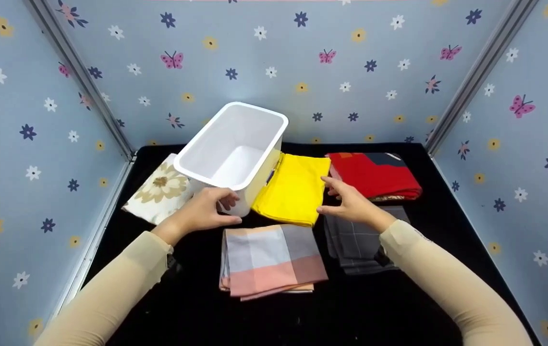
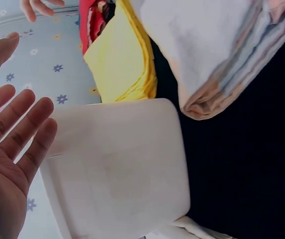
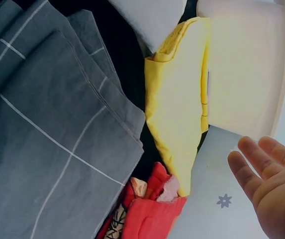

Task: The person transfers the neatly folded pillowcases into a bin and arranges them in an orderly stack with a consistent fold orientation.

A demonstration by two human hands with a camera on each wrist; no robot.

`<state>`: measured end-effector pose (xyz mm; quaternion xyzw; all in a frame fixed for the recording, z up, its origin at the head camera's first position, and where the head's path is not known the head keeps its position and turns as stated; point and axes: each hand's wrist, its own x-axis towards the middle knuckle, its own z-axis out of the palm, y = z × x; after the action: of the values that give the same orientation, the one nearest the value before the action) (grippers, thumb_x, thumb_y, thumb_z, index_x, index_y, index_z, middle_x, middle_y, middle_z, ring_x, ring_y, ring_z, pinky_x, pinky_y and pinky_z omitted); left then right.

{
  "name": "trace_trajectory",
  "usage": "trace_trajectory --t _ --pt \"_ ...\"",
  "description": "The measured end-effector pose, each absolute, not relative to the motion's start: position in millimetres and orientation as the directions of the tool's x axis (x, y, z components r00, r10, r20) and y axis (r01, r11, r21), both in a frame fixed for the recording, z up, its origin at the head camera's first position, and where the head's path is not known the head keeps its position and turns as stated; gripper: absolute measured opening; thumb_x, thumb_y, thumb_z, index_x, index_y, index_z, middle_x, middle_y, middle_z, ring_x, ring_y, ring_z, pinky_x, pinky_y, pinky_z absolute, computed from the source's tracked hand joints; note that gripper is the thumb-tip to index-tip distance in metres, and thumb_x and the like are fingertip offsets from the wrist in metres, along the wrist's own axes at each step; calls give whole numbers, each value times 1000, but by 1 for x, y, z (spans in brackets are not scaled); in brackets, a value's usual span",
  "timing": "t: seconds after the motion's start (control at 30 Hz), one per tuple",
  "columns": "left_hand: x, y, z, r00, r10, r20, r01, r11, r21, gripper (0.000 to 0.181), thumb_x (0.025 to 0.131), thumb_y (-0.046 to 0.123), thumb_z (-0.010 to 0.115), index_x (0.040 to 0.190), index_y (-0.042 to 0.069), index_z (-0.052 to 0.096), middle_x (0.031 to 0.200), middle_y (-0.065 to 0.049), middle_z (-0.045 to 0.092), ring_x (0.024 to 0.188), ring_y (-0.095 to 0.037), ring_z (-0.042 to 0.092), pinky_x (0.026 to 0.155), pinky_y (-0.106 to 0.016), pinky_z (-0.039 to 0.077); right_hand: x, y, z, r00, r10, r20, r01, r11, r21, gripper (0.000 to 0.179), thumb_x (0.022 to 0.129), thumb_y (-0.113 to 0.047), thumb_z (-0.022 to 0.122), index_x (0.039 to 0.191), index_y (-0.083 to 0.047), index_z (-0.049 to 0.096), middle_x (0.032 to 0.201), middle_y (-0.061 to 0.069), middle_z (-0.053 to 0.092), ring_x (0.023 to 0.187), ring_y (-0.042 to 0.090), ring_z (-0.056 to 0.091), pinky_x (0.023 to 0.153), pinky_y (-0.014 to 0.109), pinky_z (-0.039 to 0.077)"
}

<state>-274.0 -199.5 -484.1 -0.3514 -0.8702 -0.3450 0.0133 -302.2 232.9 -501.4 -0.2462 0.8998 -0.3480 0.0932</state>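
A white plastic bin (image 1: 216, 139), bare inside, stands at the back left of a black table. My left hand (image 1: 204, 209) is at its near end, fingers relaxed and apart, thumb spread; the left wrist view has its palm facing the bin wall. Right of the bin lies a folded yellow cloth (image 1: 293, 187). My right hand (image 1: 353, 204) hovers by that cloth's right edge, its fingers loosely extended and holding nothing. Below it is a folded dark grey cloth (image 3: 67, 144) with thin white lines, partly covered by the forearm in the head view.
A folded checked cloth (image 1: 274, 262) in grey, white and peach lies front and centre. Behind the grey cloth is a folded red cloth (image 1: 374, 178). A white cloth with a beige flower (image 1: 158, 187) lies left of the bin. Flower-patterned walls (image 1: 274, 53) enclose the table on three sides.
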Motion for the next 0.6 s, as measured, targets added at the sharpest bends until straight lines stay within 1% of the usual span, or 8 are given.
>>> trace_trajectory --t 0.17,0.3,0.5,0.6 --pt "-270 -200 -495 -762 615 202 598 549 584 44 86 30 94 118 7 75 105 -9 79 94 -24 75 87 -45 65 -300 231 -509 -865 -502 -29 -347 638 -687 92 97 -35 84 169 -7 34 165 21 48 137 45 59 119 64 49" --pt "-270 -199 -502 -760 627 172 585 544 601 45 86 28 94 120 6 74 104 -9 78 92 -24 74 87 -44 65 -298 229 -513 -865 -499 -53 -326 639 -697 93 97 -39 84 169 -6 34 160 22 53 134 43 61 117 63 51" --pt "-270 -199 -511 -763 632 139 573 560 598 44 86 27 94 121 8 75 104 -7 77 92 -24 74 87 -43 64 -296 227 -518 -860 -505 -74 -306 627 -716 93 96 -38 85 168 -6 35 155 24 55 134 48 60 116 65 51" --pt "-271 -200 -516 -763 634 130 576 574 582 43 86 29 94 120 9 75 102 -7 78 91 -23 74 87 -43 64 -294 226 -523 -856 -511 -84 -306 630 -714 93 97 -41 83 168 -5 35 154 25 55 134 48 61 115 65 51"
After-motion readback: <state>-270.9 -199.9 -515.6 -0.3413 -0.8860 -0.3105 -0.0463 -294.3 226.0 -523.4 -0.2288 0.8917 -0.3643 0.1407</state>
